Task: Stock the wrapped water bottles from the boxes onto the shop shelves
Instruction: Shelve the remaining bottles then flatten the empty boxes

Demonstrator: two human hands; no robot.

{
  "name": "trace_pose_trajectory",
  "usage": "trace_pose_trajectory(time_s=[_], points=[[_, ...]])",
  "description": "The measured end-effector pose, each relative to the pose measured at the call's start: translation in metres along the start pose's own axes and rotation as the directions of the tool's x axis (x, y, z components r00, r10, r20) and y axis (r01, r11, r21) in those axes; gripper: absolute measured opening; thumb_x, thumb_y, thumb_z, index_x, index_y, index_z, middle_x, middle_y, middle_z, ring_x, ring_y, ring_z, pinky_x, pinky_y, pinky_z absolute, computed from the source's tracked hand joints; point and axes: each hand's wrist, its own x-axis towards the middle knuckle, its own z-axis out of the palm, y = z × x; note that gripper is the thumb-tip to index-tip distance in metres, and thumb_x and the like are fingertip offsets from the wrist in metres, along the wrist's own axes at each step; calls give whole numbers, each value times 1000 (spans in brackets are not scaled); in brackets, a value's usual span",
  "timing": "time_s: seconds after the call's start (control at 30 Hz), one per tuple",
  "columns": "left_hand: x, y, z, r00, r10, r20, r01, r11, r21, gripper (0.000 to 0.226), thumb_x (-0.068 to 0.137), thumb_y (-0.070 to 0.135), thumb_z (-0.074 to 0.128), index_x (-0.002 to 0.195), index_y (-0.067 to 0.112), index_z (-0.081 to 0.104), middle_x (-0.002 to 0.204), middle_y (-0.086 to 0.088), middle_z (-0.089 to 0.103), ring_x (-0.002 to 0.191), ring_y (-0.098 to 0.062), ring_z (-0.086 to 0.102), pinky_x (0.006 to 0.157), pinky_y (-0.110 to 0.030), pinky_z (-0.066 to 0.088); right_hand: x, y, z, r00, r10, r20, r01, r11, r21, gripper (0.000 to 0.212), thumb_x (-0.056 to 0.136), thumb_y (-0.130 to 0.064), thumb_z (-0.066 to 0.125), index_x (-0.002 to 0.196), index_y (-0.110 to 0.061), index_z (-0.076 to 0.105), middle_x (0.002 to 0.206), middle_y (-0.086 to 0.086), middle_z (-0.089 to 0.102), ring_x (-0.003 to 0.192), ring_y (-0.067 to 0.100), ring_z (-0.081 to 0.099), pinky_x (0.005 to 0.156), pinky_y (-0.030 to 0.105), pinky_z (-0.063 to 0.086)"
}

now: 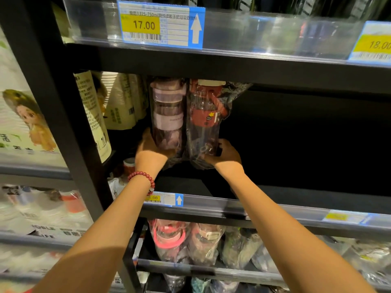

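Observation:
Two wrapped water bottles stand upright side by side at the left end of the dark middle shelf [296,193]. The purple-lidded bottle [167,115] is on the left, and my left hand [150,151], with a red bead bracelet on the wrist, grips its base. The red bottle [204,121] in crinkled clear wrap is on the right, with my right hand [226,154] gripping its lower end. Both arms reach up into the shelf bay. The bottoms of both bottles are hidden behind my hands.
To the right of the bottles the middle shelf is dark and shows nothing. The shelf below holds several wrapped bottles [169,240]. Paper cup packs [122,102] stand left of the bottles. A black upright post [69,134] separates the neighbouring bay. Price tags [160,24] line the upper rail.

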Motion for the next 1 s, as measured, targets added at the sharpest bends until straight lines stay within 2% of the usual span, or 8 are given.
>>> trace_pose_trajectory(time_s=[0.1, 0.2, 0.27, 0.4, 0.57, 0.67, 0.8, 1.0], points=[[-27, 5, -1, 983, 147, -107, -141, 988, 66, 50, 75, 20, 75, 119, 5, 54, 115, -16, 58, 106, -32, 54, 82, -29, 41, -29, 3, -19, 991, -132, -7, 130, 979, -158, 39, 86, -29, 65, 120, -11, 55, 115, 9, 59, 103, 25, 57, 80, 29, 43], [-68, -6, -3, 960, 272, -68, -246, 933, 263, 63, 77, 30, 73, 131, 10, 47, 129, -11, 51, 121, -29, 46, 96, -36, 38, -65, 14, -29, 951, -307, 23, 295, 888, -353, 29, 89, -32, 62, 107, -9, 58, 100, 7, 60, 92, 23, 56, 76, 36, 46], [-102, -18, -2, 931, 360, -59, -321, 885, 337, 65, 81, 29, 70, 138, 16, 43, 138, -4, 48, 128, -24, 42, 103, -34, 35, -91, 25, -30, 874, -485, 31, 458, 799, -390, 38, 88, -28, 64, 120, -9, 57, 116, 8, 60, 108, 26, 54, 89, 36, 45], [-176, -51, 10, 870, 481, -110, -367, 780, 507, 48, 79, 32, 55, 124, 13, 59, 121, -5, 61, 112, -21, 52, 96, -31, 40, -148, 54, -19, 657, -752, 52, 721, 606, -336, 36, 80, -19, 60, 112, -3, 63, 115, 12, 63, 107, 30, 56, 91, 38, 47], [-279, -90, 40, 960, 243, -139, -97, 754, 649, 62, 53, 20, 88, 110, 10, 67, 105, -8, 68, 90, -29, 66, 68, -35, 56, -213, 113, 12, 608, -686, 399, 788, 582, -198, 32, 71, -12, 71, 102, -8, 67, 102, 9, 65, 94, 32, 62, 75, 43, 55], [-350, -107, 63, 965, 110, -236, 76, 746, 661, 58, 48, 18, 89, 102, 10, 69, 96, -8, 69, 82, -29, 67, 64, -33, 56, -252, 147, 21, 481, -677, 557, 864, 475, -169, 43, 61, -22, 82, 100, -8, 72, 102, 6, 69, 97, 26, 65, 81, 36, 57], [-439, -126, 100, 941, -154, -301, 318, 704, 635, 63, 45, 23, 88, 103, 13, 69, 99, -5, 69, 86, -26, 67, 67, -30, 55, -311, 186, 21, 397, -649, 649, 863, 505, -22, 46, 61, -23, 76, 105, -10, 69, 106, 7, 68, 100, 28, 66, 79, 37, 55], [-545, -128, 126, 848, -387, -363, 529, 659, 534, 47, 55, 23, 82, 99, 14, 67, 92, -4, 66, 76, -25, 65, 58, -30, 54, -376, 210, 13, 127, -578, 806, 891, 424, 164, 50, 53, -19, 85, 99, -10, 67, 97, 5, 68, 87, 26, 66, 67, 35, 58]])
